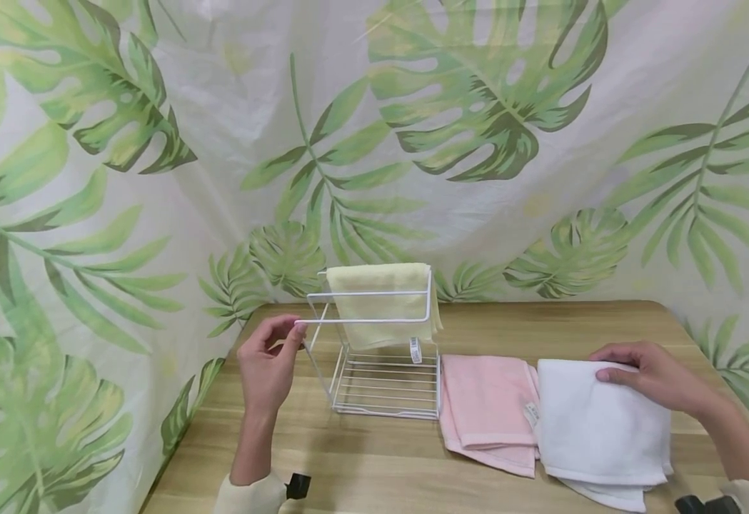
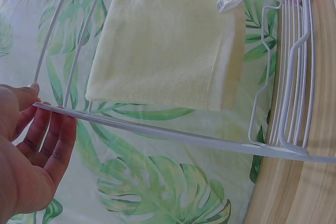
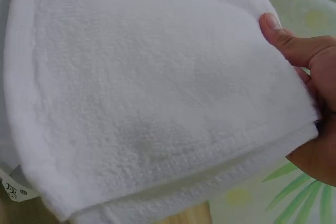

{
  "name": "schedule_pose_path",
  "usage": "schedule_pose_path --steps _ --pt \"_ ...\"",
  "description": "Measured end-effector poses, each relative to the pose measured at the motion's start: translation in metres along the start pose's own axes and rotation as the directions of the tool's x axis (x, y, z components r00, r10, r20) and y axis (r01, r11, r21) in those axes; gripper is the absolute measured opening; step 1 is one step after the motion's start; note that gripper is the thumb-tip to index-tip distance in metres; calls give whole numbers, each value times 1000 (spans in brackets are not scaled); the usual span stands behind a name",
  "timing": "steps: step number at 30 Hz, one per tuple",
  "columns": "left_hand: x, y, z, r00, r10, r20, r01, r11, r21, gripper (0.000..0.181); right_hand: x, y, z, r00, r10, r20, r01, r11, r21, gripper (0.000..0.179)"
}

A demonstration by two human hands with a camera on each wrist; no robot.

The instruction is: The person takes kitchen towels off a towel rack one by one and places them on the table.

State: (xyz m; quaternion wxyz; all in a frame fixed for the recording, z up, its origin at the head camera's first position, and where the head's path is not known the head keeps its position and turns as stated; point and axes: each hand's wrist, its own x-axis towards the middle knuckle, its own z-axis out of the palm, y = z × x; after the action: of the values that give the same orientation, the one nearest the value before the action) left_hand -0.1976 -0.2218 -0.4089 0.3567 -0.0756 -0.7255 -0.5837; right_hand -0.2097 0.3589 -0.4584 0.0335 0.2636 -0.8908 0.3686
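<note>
A white wire rack stands on the table, with a folded pale yellow towel draped over one of its upper bars. My left hand pinches the upper left corner of the rack between thumb and fingers, as the left wrist view also shows. A folded white towel is in my right hand, the thumb on its near face and the other fingers behind. Beside it lies a folded pink towel, its right edge partly hidden by the white one. Whether the white towel's lower edge touches the table I cannot tell.
The wooden table has rounded far corners. A leaf-printed curtain hangs close behind it and along its left side. Small labels stick out from the yellow towel and between the pink and white towels.
</note>
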Motion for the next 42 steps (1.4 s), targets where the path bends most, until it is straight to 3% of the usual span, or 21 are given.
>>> schedule_pose_path --steps 14,22,30,42 --pt "-1 -3 -3 1000 5 -6 -4 1000 16 11 18 46 30 992 25 -121 -34 997 -76 16" --pt "-3 -2 -2 1000 -2 3 2 1000 7 13 23 60 46 992 106 -73 -113 989 -93 13" --pt "-2 -2 -1 1000 -6 3 6 1000 3 10 26 68 58 979 199 -52 -204 975 -94 17" --pt "-1 -4 -2 1000 12 11 -12 1000 6 16 27 68 60 979 199 -38 -202 974 -103 18"
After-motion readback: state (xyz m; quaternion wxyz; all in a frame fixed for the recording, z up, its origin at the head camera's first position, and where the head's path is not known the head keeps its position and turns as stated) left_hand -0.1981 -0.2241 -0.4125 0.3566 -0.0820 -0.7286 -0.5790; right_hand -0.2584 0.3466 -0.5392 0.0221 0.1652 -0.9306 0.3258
